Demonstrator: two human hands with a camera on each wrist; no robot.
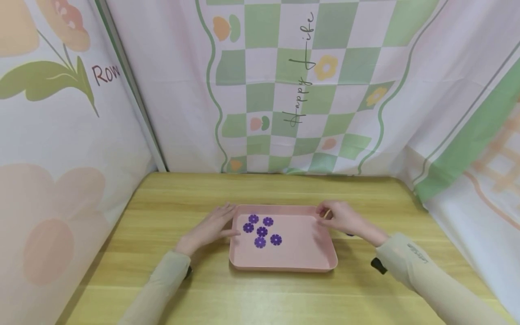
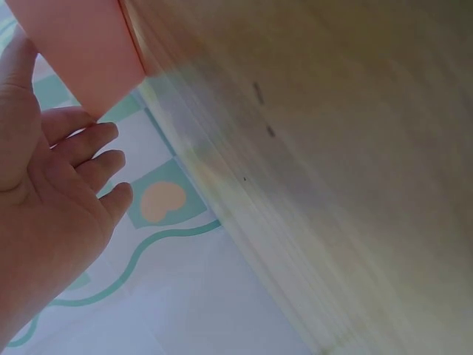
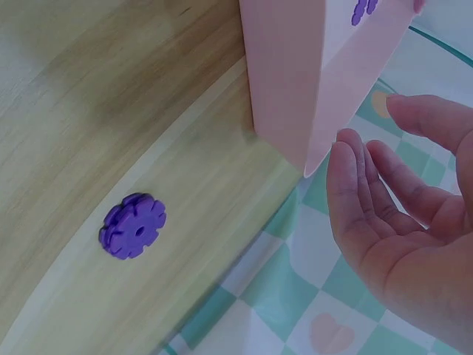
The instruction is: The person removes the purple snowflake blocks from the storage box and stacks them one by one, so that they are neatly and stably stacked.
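Observation:
A shallow pink tray (image 1: 300, 266) sits on the table with several purple notched flower-shaped discs (image 1: 262, 231) lying flat in its left half. My left hand (image 1: 213, 225) rests at the tray's left side, thumb over the rim and fingers near the far left corner. In the left wrist view, its fingers are loosely extended against the pink tray wall (image 2: 89, 52). My right hand (image 1: 341, 217) is at the far right corner, fingers bent and apart from the thumb, holding nothing visible. Right of the tray lies a small stack of purple discs (image 3: 133, 226), mostly hidden under my forearm in the head view.
The wooden table (image 1: 268, 298) ends at the back against a curtain (image 1: 268, 99) with green checks. Printed cloth hangs at the left (image 1: 61, 149) and right sides. A dark strap (image 1: 379, 266) shows below my right sleeve.

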